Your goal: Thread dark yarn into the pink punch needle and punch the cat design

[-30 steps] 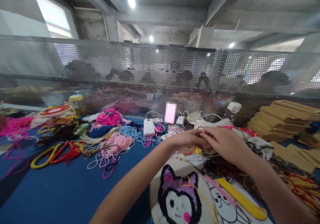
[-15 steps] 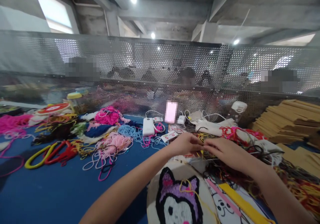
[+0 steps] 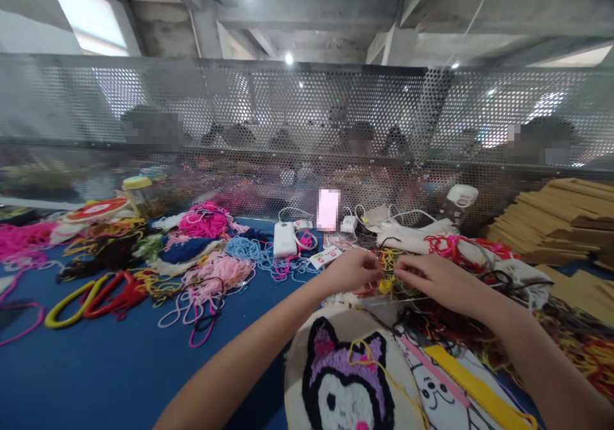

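My left hand (image 3: pixel 354 270) and my right hand (image 3: pixel 426 275) face each other above a heap of yarn, a small gap between their fingertips. Fingers on both are curled inward as in a pinch; what they hold, if anything, is too small to make out. Between and behind them shows yellow yarn (image 3: pixel 386 285). Below lies a round embroidery piece (image 3: pixel 300 379) with a black, purple and white cartoon head. A loose yellow strand trails across it. At its right are a yellow strip (image 3: pixel 474 379), a pink strip and a white sheet (image 3: pixel 434 391) with a drawn face.
Red- and yellow-handled scissors (image 3: pixel 108 295) and pink yarn (image 3: pixel 225 273) lie on the blue table (image 3: pixel 119 366) at left. A white device (image 3: pixel 284 239) and lit phone (image 3: pixel 328 210) are ahead, before a perforated metal screen (image 3: pixel 268 110). Brown cardboard (image 3: pixel 561 219) is stacked right.
My fingertips, close together before, have drawn slightly apart, and yellow yarn now shows between them. The view has shifted slightly; the embroidery piece stays below my hands.
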A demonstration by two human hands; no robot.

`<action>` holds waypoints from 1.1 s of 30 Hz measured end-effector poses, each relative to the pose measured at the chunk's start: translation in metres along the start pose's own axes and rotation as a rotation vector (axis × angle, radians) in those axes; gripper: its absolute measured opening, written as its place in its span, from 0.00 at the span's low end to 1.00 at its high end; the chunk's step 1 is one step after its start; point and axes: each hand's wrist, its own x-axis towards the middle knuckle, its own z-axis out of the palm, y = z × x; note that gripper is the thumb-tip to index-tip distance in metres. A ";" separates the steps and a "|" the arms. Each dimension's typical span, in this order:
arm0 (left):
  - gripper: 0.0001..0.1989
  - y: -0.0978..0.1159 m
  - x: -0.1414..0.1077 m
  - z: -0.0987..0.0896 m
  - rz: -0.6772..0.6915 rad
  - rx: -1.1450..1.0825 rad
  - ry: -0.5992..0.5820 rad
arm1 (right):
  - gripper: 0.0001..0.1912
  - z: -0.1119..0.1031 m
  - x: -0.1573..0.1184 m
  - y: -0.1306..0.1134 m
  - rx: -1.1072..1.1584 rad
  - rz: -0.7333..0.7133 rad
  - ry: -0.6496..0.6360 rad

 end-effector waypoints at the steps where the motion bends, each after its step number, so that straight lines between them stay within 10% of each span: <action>1: 0.09 0.000 0.000 -0.001 0.012 0.011 0.007 | 0.14 0.000 0.000 0.001 -0.004 0.007 -0.001; 30: 0.07 0.000 -0.002 -0.010 -0.072 0.118 0.027 | 0.12 -0.002 -0.001 0.027 -0.063 0.150 0.025; 33: 0.05 0.005 -0.003 -0.007 -0.049 -0.049 -0.053 | 0.25 0.005 0.003 0.020 0.097 0.059 0.034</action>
